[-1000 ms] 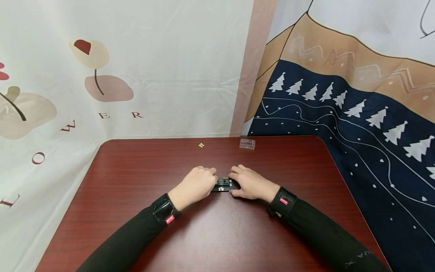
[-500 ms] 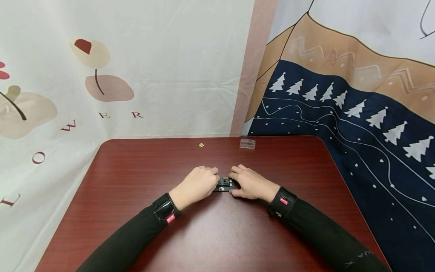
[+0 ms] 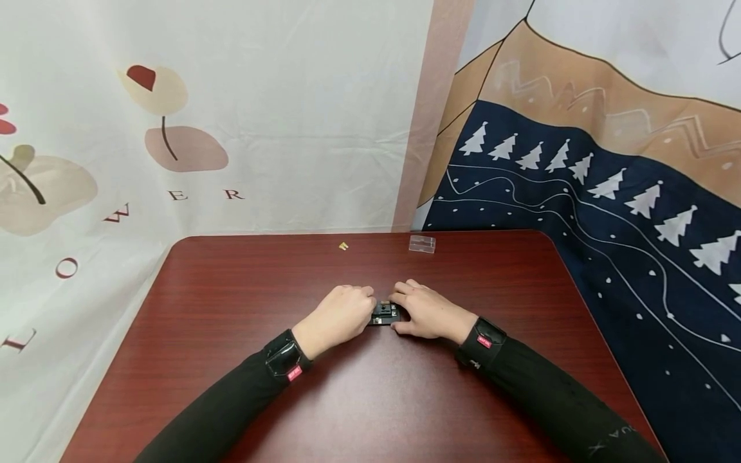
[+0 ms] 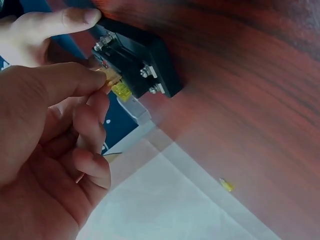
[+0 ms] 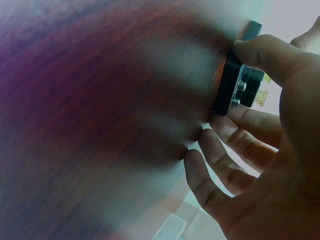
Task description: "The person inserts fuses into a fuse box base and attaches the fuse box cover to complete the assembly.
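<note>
A black fuse holder (image 3: pixel 384 313) with metal screw terminals on a flat black base lies on the table between the hands. My left hand (image 3: pixel 338 314) pinches a small translucent amber-yellow blade fuse (image 4: pixel 112 77) between thumb and index finger, right at the raised block. Beside it, a yellow fuse (image 4: pixel 121 92) shows at the block's edge. My right hand (image 3: pixel 429 313) grips the base by its right end, thumb on the near edge and index finger on the far edge. Its other fingers touch the tabletop in the right wrist view.
Loose small yellow pieces (image 3: pixel 344 246) lie near the table's back edge. To their right is a clear plastic box (image 3: pixel 422 244). The reddish-brown table (image 3: pixel 231 276) backs onto printed cloth hangings (image 3: pixel 324 128).
My left hand has shifted slightly to the right and covers more of the fuse holder's left side. The right hand keeps its hold in the same place.
</note>
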A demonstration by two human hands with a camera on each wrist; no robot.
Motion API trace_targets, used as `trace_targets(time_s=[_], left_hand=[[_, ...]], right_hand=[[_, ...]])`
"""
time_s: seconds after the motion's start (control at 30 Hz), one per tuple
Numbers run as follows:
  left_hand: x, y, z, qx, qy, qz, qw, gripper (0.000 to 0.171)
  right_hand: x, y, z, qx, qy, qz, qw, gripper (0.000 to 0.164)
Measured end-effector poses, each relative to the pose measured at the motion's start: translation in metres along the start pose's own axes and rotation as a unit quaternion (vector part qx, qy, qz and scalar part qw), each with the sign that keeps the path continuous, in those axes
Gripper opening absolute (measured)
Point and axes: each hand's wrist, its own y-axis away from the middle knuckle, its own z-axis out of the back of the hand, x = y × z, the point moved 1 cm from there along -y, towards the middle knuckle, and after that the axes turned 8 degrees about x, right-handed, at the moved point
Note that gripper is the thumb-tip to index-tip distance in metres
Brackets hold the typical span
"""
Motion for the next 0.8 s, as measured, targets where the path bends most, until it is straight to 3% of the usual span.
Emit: trace_targets(time_s=[0.8], left_hand=[[0.0041, 0.0032, -0.0028, 0.029, 0.094, 0.033, 0.9945, 0.016]], right_hand=[[0.0019, 0.0002, 0.0024, 0.003, 0.000, -0.001, 1.000, 0.051]])
